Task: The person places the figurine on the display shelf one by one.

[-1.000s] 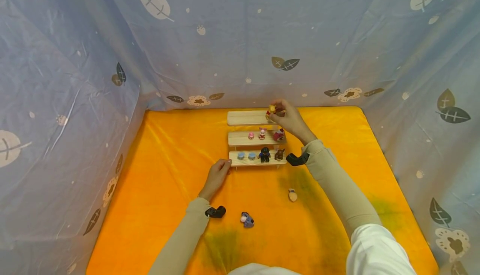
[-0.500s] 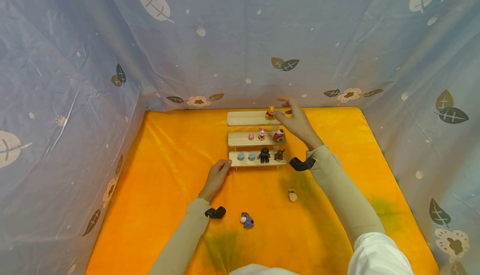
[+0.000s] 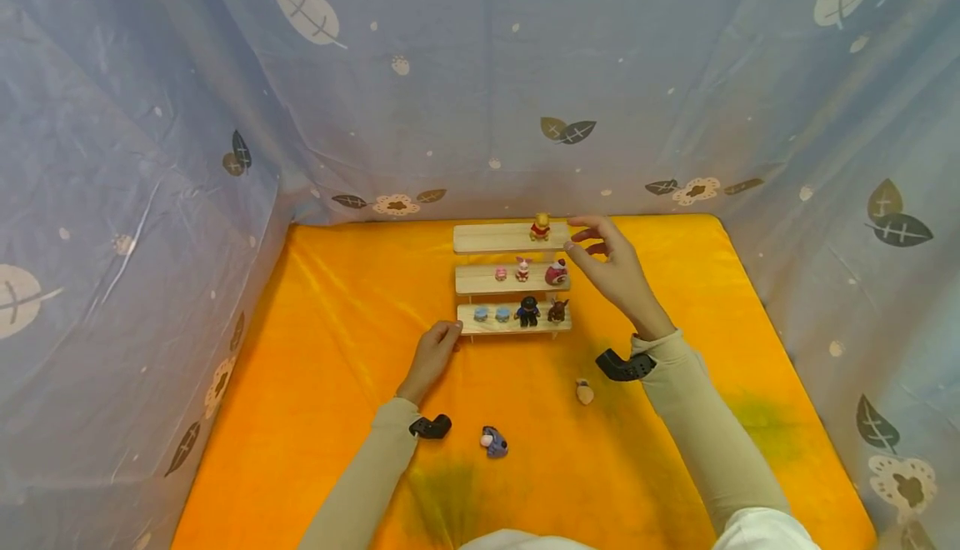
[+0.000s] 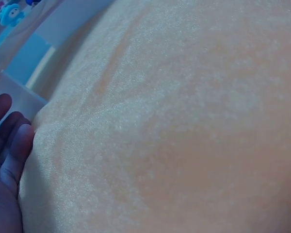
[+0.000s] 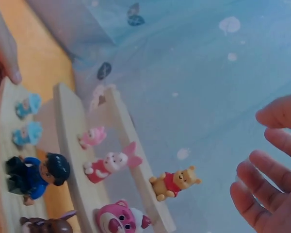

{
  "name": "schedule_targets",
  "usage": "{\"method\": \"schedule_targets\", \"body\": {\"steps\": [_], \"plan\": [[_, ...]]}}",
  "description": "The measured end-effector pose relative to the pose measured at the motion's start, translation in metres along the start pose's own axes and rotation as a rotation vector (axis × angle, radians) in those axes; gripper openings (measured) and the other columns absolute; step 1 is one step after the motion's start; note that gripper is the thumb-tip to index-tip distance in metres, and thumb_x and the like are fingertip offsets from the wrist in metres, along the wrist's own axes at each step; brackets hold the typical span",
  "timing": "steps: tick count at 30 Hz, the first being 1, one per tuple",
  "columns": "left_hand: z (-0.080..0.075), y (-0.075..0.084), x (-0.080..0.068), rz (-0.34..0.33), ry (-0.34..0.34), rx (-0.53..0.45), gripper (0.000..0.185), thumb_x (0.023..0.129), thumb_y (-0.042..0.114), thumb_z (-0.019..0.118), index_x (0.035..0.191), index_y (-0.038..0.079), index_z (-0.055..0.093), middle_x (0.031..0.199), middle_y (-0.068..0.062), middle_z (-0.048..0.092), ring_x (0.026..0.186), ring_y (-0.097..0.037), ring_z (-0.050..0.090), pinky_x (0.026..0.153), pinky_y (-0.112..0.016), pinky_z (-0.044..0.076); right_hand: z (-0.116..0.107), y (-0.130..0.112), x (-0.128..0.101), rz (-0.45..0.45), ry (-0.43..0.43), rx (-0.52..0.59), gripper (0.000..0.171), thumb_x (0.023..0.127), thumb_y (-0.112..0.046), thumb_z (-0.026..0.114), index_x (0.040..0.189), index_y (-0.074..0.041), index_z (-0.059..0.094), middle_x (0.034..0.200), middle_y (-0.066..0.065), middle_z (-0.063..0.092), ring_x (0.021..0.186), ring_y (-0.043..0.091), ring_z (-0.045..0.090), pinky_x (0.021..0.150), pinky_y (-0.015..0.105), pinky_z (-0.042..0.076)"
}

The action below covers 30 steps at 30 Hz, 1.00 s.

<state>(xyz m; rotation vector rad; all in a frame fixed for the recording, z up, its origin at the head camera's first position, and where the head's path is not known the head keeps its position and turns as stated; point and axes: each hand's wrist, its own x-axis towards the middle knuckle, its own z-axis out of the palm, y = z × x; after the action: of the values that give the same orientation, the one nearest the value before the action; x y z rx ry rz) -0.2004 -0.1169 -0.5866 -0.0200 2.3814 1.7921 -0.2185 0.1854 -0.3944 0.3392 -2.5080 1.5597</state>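
Observation:
A three-step wooden shelf (image 3: 487, 237) stands on the orange cloth. A yellow bear figure in a red shirt (image 3: 539, 227) (image 5: 173, 183) stands alone on its top step. My right hand (image 3: 611, 262) (image 5: 266, 189) hovers open just right of the shelf, holding nothing. The middle step carries small pink figures (image 3: 522, 267) and a pink bear (image 3: 556, 272). The bottom step has two blue figures (image 3: 491, 313), a dark-haired figure in blue (image 3: 528, 310) and a brown one (image 3: 557, 310). My left hand (image 3: 435, 350) (image 4: 7, 160) rests against the bottom step's left end.
Two loose figures lie on the orange cloth (image 3: 337, 350): a blue-grey one (image 3: 493, 441) near me and a small tan one (image 3: 584, 391). Blue leaf-print fabric walls (image 3: 480, 75) close in the back and both sides.
My right hand let go of the yellow bear on the top step and drew back to the right and toward me, fingers spread. The left hand stayed put.

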Motion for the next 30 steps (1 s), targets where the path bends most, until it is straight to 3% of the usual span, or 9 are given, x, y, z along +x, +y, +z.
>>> {"method": "schedule_targets", "body": {"steps": [6, 17, 19, 23, 25, 30], "plan": [[0.000, 0.001, 0.000, 0.016, 0.001, 0.003, 0.043, 0.104, 0.047, 0.054, 0.108, 0.007, 0.068, 0.092, -0.010, 0.065, 0.081, -0.018, 0.057, 0.079, -0.031, 0.046, -0.003, 0.005, -0.023, 0.040, 0.001, 0.036, 0.033, 0.103, -0.026, 0.061, 0.132, -0.009, 0.058, 0.132, 0.013, 0.058, 0.101, 0.016, 0.053, 0.077, 0.021, 0.044], [0.001, -0.002, 0.000, 0.011, 0.003, -0.008, 0.042, 0.105, 0.044, 0.053, 0.108, 0.004, 0.067, 0.095, -0.018, 0.065, 0.084, -0.026, 0.057, 0.079, -0.032, 0.043, 0.000, 0.031, -0.064, 0.108, -0.044, 0.052, 0.028, 0.105, -0.023, 0.058, 0.130, -0.011, 0.063, 0.123, 0.008, 0.067, 0.083, 0.014, 0.058, 0.061, 0.025, 0.048], [0.001, 0.002, -0.001, 0.007, -0.005, -0.005, 0.043, 0.106, 0.042, 0.052, 0.107, 0.001, 0.066, 0.096, -0.022, 0.063, 0.084, -0.031, 0.057, 0.078, -0.033, 0.041, 0.002, 0.032, -0.072, 0.134, -0.052, 0.056, 0.028, 0.105, -0.022, 0.058, 0.130, -0.010, 0.063, 0.120, 0.001, 0.067, 0.082, 0.012, 0.057, 0.061, 0.025, 0.048], [0.001, 0.002, -0.002, 0.004, -0.019, -0.003, 0.045, 0.105, 0.046, 0.052, 0.101, 0.002, 0.064, 0.090, -0.018, 0.062, 0.079, -0.028, 0.054, 0.076, -0.034, 0.039, 0.008, 0.045, -0.085, 0.185, -0.056, 0.037, 0.028, 0.105, -0.026, 0.057, 0.128, -0.011, 0.064, 0.118, -0.001, 0.067, 0.085, 0.017, 0.060, 0.064, 0.026, 0.050], [0.000, -0.002, -0.001, 0.014, -0.015, -0.007, 0.046, 0.103, 0.051, 0.053, 0.098, 0.007, 0.064, 0.087, -0.010, 0.061, 0.076, -0.020, 0.052, 0.075, -0.033, 0.040, 0.010, 0.053, -0.090, 0.204, -0.058, 0.026, 0.029, 0.105, -0.031, 0.058, 0.127, -0.014, 0.064, 0.121, 0.006, 0.067, 0.089, 0.022, 0.061, 0.065, 0.027, 0.051], [0.001, -0.002, -0.001, 0.017, -0.014, 0.000, 0.047, 0.103, 0.052, 0.052, 0.099, 0.007, 0.064, 0.086, -0.007, 0.060, 0.077, -0.018, 0.053, 0.075, -0.031, 0.042, 0.012, 0.063, -0.102, 0.240, -0.105, -0.024, 0.029, 0.104, -0.029, 0.059, 0.128, -0.012, 0.065, 0.123, 0.013, 0.068, 0.095, 0.018, 0.061, 0.073, 0.028, 0.052]]}}
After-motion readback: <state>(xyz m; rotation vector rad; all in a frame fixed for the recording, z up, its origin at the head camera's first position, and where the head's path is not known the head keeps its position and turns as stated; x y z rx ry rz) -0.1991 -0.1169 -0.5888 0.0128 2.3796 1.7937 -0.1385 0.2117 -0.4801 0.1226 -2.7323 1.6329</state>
